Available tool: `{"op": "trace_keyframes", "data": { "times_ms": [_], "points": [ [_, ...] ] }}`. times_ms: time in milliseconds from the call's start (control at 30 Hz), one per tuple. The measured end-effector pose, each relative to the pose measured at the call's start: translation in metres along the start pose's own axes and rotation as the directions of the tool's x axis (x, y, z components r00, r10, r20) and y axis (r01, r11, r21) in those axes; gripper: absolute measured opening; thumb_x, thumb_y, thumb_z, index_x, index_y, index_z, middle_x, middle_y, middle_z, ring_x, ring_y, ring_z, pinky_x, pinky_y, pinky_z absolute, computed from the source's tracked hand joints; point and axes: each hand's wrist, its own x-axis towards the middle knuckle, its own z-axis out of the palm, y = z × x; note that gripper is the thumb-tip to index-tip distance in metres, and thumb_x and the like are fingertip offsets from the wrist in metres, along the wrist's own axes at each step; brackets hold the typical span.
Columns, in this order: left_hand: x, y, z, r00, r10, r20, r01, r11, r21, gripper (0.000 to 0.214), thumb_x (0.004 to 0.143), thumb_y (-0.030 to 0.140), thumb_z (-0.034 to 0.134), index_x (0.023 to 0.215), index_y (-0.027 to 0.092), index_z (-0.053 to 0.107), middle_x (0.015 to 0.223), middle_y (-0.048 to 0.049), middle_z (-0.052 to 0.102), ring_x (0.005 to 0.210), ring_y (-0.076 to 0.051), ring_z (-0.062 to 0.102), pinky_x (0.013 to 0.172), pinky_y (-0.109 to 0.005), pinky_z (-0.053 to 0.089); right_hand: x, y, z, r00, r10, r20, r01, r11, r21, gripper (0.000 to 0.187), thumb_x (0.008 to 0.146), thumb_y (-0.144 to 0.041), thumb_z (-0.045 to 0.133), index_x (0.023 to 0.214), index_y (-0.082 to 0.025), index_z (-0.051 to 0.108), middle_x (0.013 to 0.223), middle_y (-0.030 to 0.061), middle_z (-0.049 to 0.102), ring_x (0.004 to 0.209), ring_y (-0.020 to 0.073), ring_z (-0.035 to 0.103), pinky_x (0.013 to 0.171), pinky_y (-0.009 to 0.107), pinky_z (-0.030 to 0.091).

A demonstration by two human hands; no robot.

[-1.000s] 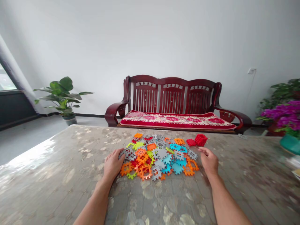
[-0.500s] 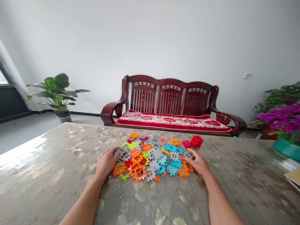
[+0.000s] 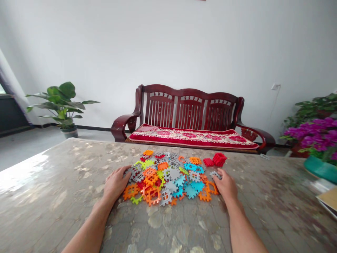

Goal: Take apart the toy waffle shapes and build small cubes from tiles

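A heap of flat interlocking plastic tiles (image 3: 171, 177) in orange, grey, blue, lime and red lies on the marbled table (image 3: 65, 189). My left hand (image 3: 115, 183) rests palm down at the heap's left edge, its fingers spread flat over grey tiles. On the right edge, my right hand (image 3: 226, 185) has its fingertips drawn together on a single grey tile (image 3: 216, 174). A small red cube built of tiles (image 3: 219, 159) and a loose red tile (image 3: 209, 162) sit just beyond the heap, at its far right.
A dark red wooden bench (image 3: 189, 116) with a red floral cushion stands behind the table. A green potted plant (image 3: 61, 105) is at the left, purple flowers (image 3: 313, 131) in a teal pot at the right. Papers (image 3: 328, 198) lie at the table's right edge.
My right hand moved in from beside the heap onto its right edge and closed its fingertips on a grey tile. The view shifted slightly; my left hand stayed on the left edge.
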Motion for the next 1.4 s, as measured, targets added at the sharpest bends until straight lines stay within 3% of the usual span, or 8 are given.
{"op": "trace_keyframes", "data": {
  "times_ms": [233,433,567,800,1200,1400],
  "points": [
    [0.001,0.001,-0.001,1.0,-0.006,0.017,0.006,1.0,0.012,0.043,0.091,0.04,0.039,0.126,0.027,0.061,0.129,-0.0062,0.065,0.119,-0.027,0.058,0.101,-0.04,0.042,0.008,0.007,0.003,0.996,0.077,-0.053,-0.084,0.984,-0.156,0.041,0.084,-0.043,0.049,0.113,-0.022,0.068,0.107,0.0105,0.071,0.094,0.0278,0.065,0.078,0.037,0.048],
    [0.001,0.002,-0.002,1.0,-0.002,0.008,0.002,1.0,0.013,0.043,0.091,0.038,0.039,0.126,0.027,0.062,0.127,-0.0064,0.066,0.117,-0.027,0.06,0.101,-0.04,0.043,0.015,0.018,-0.002,0.994,-0.103,0.037,0.109,0.975,-0.196,0.046,0.08,-0.043,0.054,0.117,-0.018,0.065,0.109,0.013,0.07,0.099,0.029,0.064,0.087,0.04,0.047],
    [0.002,0.001,0.001,1.0,0.008,-0.028,-0.008,1.0,0.005,0.041,0.09,0.038,0.042,0.123,0.027,0.064,0.126,-0.0049,0.067,0.115,-0.026,0.061,0.1,-0.038,0.044,0.021,0.029,-0.004,0.991,-0.136,0.021,0.137,0.974,-0.18,0.045,0.08,-0.039,0.055,0.12,-0.019,0.062,0.11,0.0118,0.07,0.101,0.0273,0.065,0.088,0.037,0.046],
    [0.003,-0.003,0.004,1.0,-0.001,-0.007,0.001,1.0,0.015,0.042,0.091,0.039,0.04,0.125,0.027,0.062,0.125,-0.0062,0.067,0.116,-0.027,0.06,0.1,-0.04,0.043,0.034,0.036,0.0,0.997,-0.078,-0.011,0.073,0.966,-0.247,0.049,0.082,-0.041,0.054,0.122,-0.012,0.06,0.11,0.0153,0.07,0.101,0.0281,0.065,0.089,0.037,0.045],
    [0.003,-0.003,0.005,1.0,0.006,-0.016,-0.006,1.0,0.017,0.043,0.091,0.04,0.039,0.125,0.027,0.062,0.125,-0.0069,0.067,0.116,-0.027,0.06,0.1,-0.041,0.043,0.028,0.03,-0.008,1.0,0.011,-0.018,-0.016,0.954,-0.298,0.05,0.083,-0.047,0.052,0.124,-0.021,0.061,0.109,0.0141,0.07,0.095,0.0302,0.064,0.078,0.04,0.048],
    [0.004,-0.003,0.005,1.0,0.007,-0.004,-0.007,1.0,0.028,0.043,0.092,0.04,0.038,0.126,0.027,0.061,0.126,-0.0073,0.066,0.117,-0.028,0.059,0.1,-0.041,0.043,0.026,0.025,-0.011,0.999,0.046,-0.008,-0.046,0.967,-0.251,0.052,0.081,-0.044,0.054,0.127,-0.019,0.059,0.112,0.0116,0.071,0.097,0.0293,0.066,0.081,0.038,0.048]
  ]
}}
